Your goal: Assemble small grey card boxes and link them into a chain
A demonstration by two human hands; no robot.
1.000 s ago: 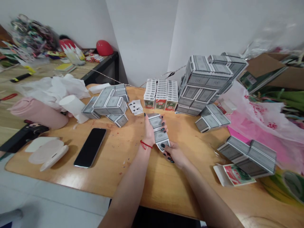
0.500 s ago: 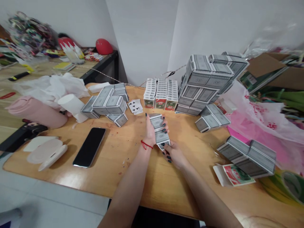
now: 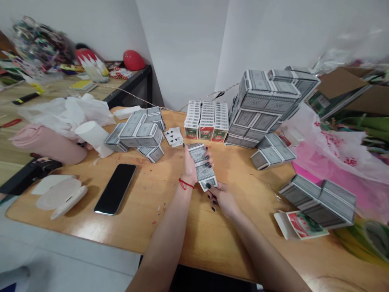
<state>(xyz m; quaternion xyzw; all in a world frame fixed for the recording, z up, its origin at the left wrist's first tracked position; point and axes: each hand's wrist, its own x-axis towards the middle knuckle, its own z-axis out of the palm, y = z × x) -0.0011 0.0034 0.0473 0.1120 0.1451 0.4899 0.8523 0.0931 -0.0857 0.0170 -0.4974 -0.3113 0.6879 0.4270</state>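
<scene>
My left hand (image 3: 191, 167) is wrapped round a row of grey-backed card decks (image 3: 201, 164), fingers curled over their top. My right hand (image 3: 221, 198) presses against the near end of the same row, fingers closed on the lowest deck. Both hands hover just above the wooden table (image 3: 170, 215) near its middle. A few loose face-up cards (image 3: 173, 136) lie just beyond my left hand.
A black phone (image 3: 116, 187) lies left of my hands. Wrapped deck bundles sit at left (image 3: 140, 132), stacked tall at back right (image 3: 267, 105) and at right (image 3: 322, 200). Boxed decks (image 3: 206, 121) stand at the back. An open card box (image 3: 300, 224), white lids (image 3: 60, 194) and pink bags (image 3: 334, 158) surround them.
Both hands and the row of decks have shifted slightly away from me; my right hand has closed up tighter against the row's near end.
</scene>
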